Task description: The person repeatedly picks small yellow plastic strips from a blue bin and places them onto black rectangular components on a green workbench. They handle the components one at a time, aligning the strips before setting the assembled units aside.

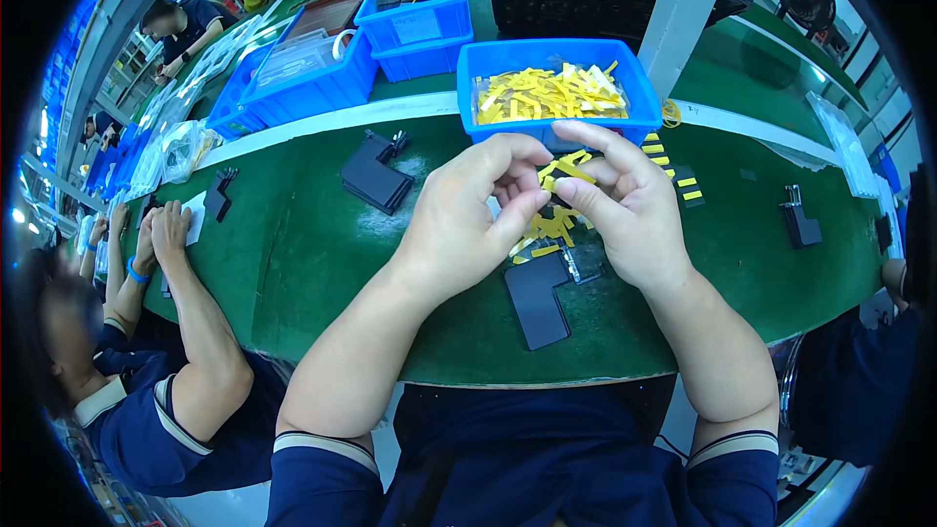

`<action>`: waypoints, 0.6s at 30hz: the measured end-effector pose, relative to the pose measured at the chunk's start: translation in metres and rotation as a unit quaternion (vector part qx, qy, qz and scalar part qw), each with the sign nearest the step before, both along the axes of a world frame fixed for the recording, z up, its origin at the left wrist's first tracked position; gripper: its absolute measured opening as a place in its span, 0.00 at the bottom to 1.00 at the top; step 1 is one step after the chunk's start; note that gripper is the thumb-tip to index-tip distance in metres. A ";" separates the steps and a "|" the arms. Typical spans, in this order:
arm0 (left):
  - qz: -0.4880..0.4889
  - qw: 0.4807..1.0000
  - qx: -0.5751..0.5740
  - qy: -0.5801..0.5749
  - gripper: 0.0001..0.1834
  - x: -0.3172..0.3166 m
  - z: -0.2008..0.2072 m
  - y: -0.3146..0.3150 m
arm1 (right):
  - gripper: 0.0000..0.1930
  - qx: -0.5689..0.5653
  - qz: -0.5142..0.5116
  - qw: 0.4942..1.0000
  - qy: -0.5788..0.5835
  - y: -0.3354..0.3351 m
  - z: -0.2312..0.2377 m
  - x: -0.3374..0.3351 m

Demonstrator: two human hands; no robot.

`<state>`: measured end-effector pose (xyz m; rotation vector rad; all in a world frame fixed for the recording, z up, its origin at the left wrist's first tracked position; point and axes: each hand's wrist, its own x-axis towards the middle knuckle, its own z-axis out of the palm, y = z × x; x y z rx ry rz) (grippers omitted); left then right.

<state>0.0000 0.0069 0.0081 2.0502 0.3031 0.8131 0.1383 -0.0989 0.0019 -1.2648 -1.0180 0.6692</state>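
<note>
Both hands are raised over the green bench, fingertips close together. My left hand [478, 210] has thumb and forefinger pinched at the edge of a small yellow strip [569, 168]. My right hand [625, 205] is curled around the strip's other side, thumb and fingers closed on it. Below them lies a loose pile of yellow strips [552, 232], partly hidden by my hands. Nearer to me, an L-shaped black part [537, 304] with metal prongs lies flat. Behind my hands stands a blue bin [644, 88] full of yellow strips.
Stacked black L-shaped parts [376, 176] lie to the left, a single one [802, 224] to the right. Yellow strips on a dark sheet [689, 182] sit beside the bin. A white post [683, 20] rises behind. A co-worker's arms [195, 303] rest on the bench at left.
</note>
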 end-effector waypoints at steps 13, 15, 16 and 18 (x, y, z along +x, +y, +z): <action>0.024 0.966 -0.023 0.256 0.08 -0.009 -0.008 0.038 | 0.06 0.016 -0.061 0.998 -0.008 -0.004 0.018 0.024; 0.050 0.954 0.090 0.280 0.09 -0.007 -0.010 0.038 | 0.06 -0.019 -0.054 0.997 -0.042 -0.005 0.020 0.018; 0.062 0.944 0.147 0.290 0.10 -0.007 -0.011 0.037 | 0.07 -0.012 -0.054 0.998 -0.041 -0.005 0.019 0.017; 0.098 0.931 0.217 0.276 0.12 -0.008 -0.011 0.033 | 0.07 0.002 -0.054 0.998 -0.041 -0.006 0.017 0.016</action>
